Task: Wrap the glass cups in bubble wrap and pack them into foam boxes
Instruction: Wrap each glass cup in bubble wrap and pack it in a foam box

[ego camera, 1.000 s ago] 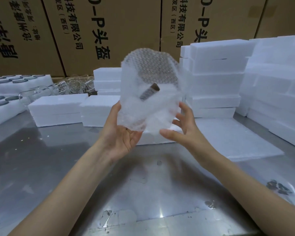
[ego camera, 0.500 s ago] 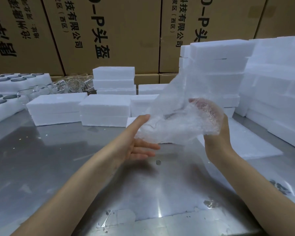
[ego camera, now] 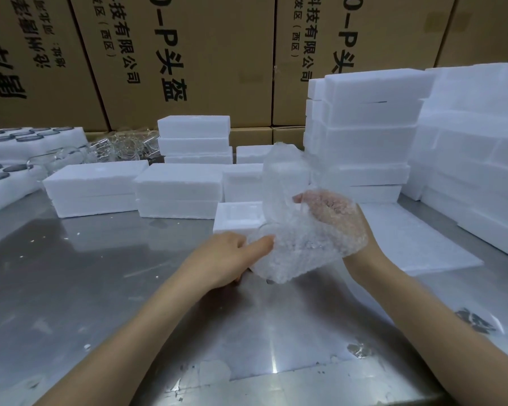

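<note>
Loose glass cups (ego camera: 121,146) are seen at far left beside closed foam boxes (ego camera: 97,187) on the steel table (ego camera: 71,288). An open foam box (ego camera: 236,215) lies just behind the bubble-wrapped bundle (ego camera: 299,247), held above the table. The left hand (ego camera: 232,259) grips its lower edge; the right hand (ego camera: 335,212) is covered by wrap, clasping it. Taller foam stacks (ego camera: 370,136) stand at right.

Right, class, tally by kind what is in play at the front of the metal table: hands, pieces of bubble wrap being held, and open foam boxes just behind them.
hands: 2, the left hand and the right hand, which shows through the wrap
bubble wrap: 1
open foam box: 1
Total: 4
</note>
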`<state>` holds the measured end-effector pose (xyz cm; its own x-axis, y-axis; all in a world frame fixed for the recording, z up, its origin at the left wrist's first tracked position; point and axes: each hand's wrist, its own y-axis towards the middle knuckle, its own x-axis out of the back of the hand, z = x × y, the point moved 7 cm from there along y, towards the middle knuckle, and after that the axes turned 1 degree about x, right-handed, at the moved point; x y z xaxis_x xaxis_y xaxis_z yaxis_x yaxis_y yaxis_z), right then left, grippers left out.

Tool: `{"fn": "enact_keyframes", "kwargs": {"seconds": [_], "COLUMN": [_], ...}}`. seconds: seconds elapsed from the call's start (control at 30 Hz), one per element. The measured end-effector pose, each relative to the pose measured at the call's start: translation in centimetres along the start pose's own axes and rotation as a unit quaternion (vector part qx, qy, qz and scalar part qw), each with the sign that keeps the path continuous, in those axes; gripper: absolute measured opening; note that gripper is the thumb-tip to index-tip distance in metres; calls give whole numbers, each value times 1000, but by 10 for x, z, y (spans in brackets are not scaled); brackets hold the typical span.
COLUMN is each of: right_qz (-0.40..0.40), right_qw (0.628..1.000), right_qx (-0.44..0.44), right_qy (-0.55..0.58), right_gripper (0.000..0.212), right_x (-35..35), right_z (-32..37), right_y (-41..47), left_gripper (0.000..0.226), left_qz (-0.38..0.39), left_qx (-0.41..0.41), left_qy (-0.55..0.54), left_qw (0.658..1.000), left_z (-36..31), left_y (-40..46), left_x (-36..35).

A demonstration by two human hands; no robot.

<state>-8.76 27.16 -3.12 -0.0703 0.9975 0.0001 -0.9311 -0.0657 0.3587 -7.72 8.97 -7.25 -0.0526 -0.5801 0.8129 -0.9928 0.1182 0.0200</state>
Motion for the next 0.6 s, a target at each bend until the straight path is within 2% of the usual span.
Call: {"fn": "enact_keyframes", "kwargs": {"seconds": [0.03, 0.13, 0.27, 0.33, 0.4, 0.43, 0.5, 0.53, 0.6], "right_qz": [18, -4, 7, 34, 22, 0, -23, -18, 3], "right_qw": [1000, 996, 999, 999, 999, 997, 996, 998, 999], "right_qx": [6, 26, 8, 4, -19, -31, -26, -9, 6], "right_qy": [-19, -90, -48, -2, -31, -70, -80, -62, -36], "right_gripper": [17, 25, 26, 23, 26, 31, 40, 38, 35], "right_x": [-1, 0, -1, -3, -5, -2, 0, 0, -1], "right_z": [-4, -1, -8, -12, -12, -13, -9, -6, -2], "right_y": [3, 7, 4, 2, 4, 5, 5, 4, -2], "left_gripper": [69, 73, 76, 72, 64, 58, 33, 24, 28], "left_qz": [-2, 15, 22, -20, -96, -137, -207, -227, -216], "left_qx": [-4, -16, -25, -19, -30, -45, -95, -124, -177], "left_qy": [10, 43, 71, 83, 102, 107, 83, 63, 8], "left_qw": [1000, 999, 997, 996, 990, 984, 970, 964, 960], "left_z": [-1, -3, -6, -8, -14, -17, -24, -28, -34], "left_y": [0, -2, -3, -4, -7, -9, -14, -17, -19], "left_x": [1, 1, -1, 3, 11, 16, 25, 28, 27]}}
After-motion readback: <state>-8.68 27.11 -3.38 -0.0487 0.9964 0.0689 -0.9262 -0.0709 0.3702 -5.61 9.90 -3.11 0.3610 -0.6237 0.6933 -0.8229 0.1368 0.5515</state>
